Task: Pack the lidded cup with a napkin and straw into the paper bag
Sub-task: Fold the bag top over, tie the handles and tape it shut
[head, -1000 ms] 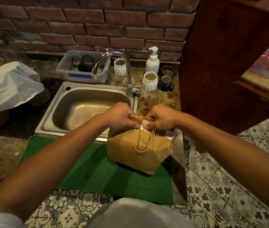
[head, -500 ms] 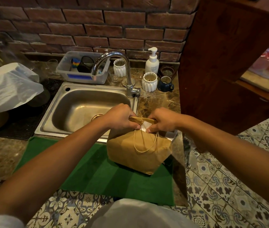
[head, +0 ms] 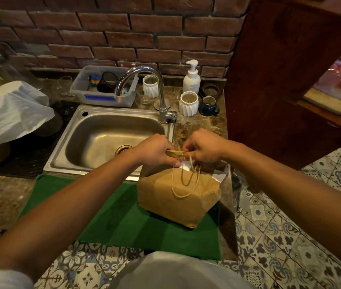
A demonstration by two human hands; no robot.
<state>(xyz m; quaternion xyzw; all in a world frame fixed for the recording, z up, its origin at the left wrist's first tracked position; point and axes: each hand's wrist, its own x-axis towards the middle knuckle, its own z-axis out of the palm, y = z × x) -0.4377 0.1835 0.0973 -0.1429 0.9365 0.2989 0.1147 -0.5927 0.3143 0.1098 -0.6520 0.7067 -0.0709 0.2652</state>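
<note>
A brown paper bag (head: 178, 195) stands on the green mat (head: 123, 222) at the counter's right end, just in front of the sink. Its folded top edge is pinched between my left hand (head: 155, 150) and my right hand (head: 204, 146), which meet above it. A twine handle loop (head: 183, 184) hangs down the bag's front. A white slip of paper (head: 186, 164) shows under my right fingers at the bag's mouth. The cup, napkin and straw are hidden from view.
A steel sink (head: 111, 138) with a tall faucet (head: 144, 80) lies behind the bag. White ribbed cups (head: 188, 103), a blue mug (head: 208, 105), a soap pump bottle (head: 191, 78) and a plastic bin (head: 103, 88) line the brick wall. A white plastic bag (head: 9, 113) sits left; a wooden cabinet (head: 280, 80) right.
My hands have drawn closer together on the bag's folded top, and my right fingers have shifted onto the fold. The bag stays in place on the mat.
</note>
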